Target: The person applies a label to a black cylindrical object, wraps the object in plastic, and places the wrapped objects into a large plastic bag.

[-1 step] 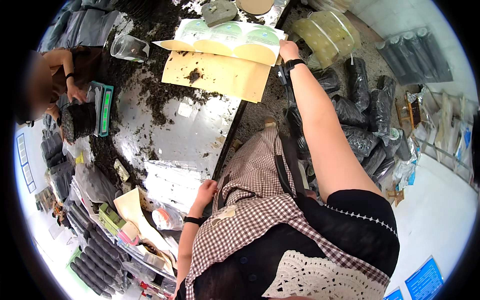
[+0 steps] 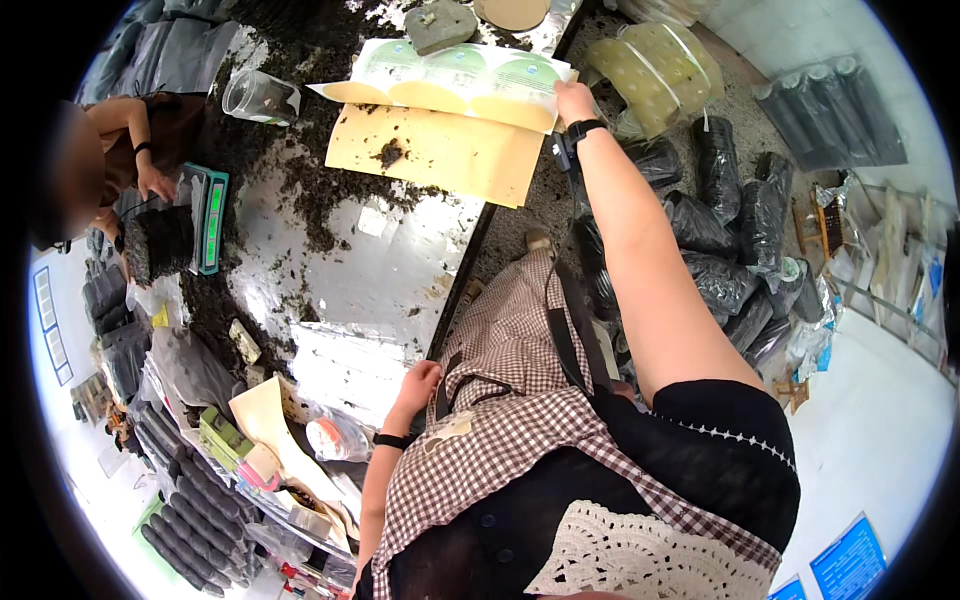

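Observation:
My right hand [image 2: 575, 100] stretches far out over the metal table [image 2: 370, 280] and pinches the right edge of a sheet of round green-and-white labels [image 2: 450, 75]. That sheet lies over a tan paper sheet [image 2: 440, 160] with a small clump of dark crumbs on it. There is a black band on my right wrist. My left hand [image 2: 418, 382] rests at the table's near edge beside my checked apron, fingers loosely curled, with nothing seen in it.
Dark loose crumbs [image 2: 300, 170] cover much of the table. At the left another person's hand [image 2: 155, 182] is next to a green scale [image 2: 210, 218]. A clear cup [image 2: 260, 97] lies on its side. Black filled bags [image 2: 720, 220] pile up on the right.

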Demonstrator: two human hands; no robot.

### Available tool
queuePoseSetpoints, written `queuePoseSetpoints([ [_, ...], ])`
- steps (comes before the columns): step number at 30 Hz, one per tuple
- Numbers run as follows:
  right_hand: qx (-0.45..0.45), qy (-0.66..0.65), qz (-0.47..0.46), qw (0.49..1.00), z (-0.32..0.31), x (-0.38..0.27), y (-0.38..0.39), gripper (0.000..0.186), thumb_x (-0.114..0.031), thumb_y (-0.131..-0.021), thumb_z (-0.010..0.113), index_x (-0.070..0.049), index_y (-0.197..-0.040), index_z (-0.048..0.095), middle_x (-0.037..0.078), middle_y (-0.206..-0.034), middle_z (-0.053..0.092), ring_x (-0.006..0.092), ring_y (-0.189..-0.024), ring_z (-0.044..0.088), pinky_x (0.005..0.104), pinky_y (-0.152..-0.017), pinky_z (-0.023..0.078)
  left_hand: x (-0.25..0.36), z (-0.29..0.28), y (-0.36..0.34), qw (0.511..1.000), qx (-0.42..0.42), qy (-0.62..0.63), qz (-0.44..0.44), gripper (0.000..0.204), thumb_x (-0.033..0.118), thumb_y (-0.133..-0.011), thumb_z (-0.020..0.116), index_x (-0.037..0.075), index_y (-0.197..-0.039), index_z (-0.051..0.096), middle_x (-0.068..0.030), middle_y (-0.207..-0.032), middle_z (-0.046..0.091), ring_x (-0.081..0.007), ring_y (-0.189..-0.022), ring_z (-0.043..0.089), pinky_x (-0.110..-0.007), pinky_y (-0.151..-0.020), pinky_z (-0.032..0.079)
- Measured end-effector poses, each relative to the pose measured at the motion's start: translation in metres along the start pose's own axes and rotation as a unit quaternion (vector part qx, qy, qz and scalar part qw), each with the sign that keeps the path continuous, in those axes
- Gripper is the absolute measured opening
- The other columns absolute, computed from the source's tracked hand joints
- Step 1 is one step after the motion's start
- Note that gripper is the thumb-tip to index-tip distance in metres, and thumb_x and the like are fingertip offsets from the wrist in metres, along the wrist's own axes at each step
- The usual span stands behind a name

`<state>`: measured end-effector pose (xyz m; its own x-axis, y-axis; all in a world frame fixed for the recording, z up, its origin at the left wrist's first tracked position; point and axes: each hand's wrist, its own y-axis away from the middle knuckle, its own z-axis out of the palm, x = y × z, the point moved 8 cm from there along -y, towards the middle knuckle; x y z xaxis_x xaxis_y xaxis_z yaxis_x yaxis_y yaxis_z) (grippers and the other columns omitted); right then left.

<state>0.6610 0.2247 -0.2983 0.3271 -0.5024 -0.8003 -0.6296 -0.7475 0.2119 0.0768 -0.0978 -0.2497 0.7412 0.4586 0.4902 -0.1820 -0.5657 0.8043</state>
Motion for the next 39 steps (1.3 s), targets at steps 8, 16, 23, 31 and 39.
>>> queuePoseSetpoints([
  [8,-0.245,-0.219,-0.063,0.943,0.007,-0.026,0.073,0.042,-0.034,-0.095,0.062,0.001,-0.118,0.061,0.006,-0.108,0.065,0.0149,-0.094,0.059,0.0289,-0.084,0.047,0.213,-0.043,-0.052,0.964,0.156,-0.046,0.212,0.018,0.011,-0.091,0.064,0.001,-0.105,0.064,-0.016,-0.093,0.066,-0.0286,-0.083,0.066,-0.036,-0.074,0.052],
  [16,0.055,0.03,-0.182,0.981,-0.05,-0.016,-0.046,0.032,-0.026,-0.093,0.062,0.0,-0.112,0.066,0.011,-0.099,0.064,0.0266,-0.096,0.06,0.0372,-0.084,0.048,0.502,0.001,-0.183,0.83,0.237,-0.239,0.444,0.047,0.015,-0.085,0.067,0.001,-0.128,0.053,-0.0169,-0.13,0.055,-0.0362,-0.12,0.05,-0.045,-0.101,0.04],
  [23,0.012,0.055,-0.314,0.948,-0.05,-0.058,-0.035,0.011,-0.004,-0.077,0.066,-0.003,-0.088,0.069,0.011,-0.09,0.063,0.0328,-0.091,0.059,0.0424,-0.078,0.048,0.461,0.02,-0.248,0.899,0.237,-0.144,0.34,0.046,0.017,-0.093,0.062,-0.003,-0.131,0.046,-0.0222,-0.136,0.047,-0.0368,-0.126,0.047,-0.043,-0.104,0.041],
  [31,-0.113,-0.022,-0.337,0.934,-0.037,-0.108,0.003,0.006,-0.006,-0.078,0.068,-0.003,-0.08,0.064,0.012,-0.079,0.06,0.0338,-0.078,0.059,0.0417,-0.067,0.048,0.444,0.007,-0.262,0.939,0.233,0.239,0.083,0.05,0.032,-0.084,0.077,-0.002,-0.108,0.049,-0.0064,-0.092,0.053,-0.0153,-0.081,0.054,-0.028,-0.072,0.051],
  [39,-0.131,-0.058,-0.283,0.948,-0.035,-0.115,-0.001,0.014,-0.007,-0.079,0.07,-0.001,-0.077,0.058,0.011,-0.075,0.056,0.033,-0.071,0.057,0.0385,-0.063,0.047,0.46,-0.013,-0.272,0.906,0.32,0.268,0.069,0.045,0.033,-0.082,0.078,-0.002,-0.098,0.055,-0.0067,-0.084,0.056,-0.0136,-0.075,0.055,-0.026,-0.064,0.047],
])
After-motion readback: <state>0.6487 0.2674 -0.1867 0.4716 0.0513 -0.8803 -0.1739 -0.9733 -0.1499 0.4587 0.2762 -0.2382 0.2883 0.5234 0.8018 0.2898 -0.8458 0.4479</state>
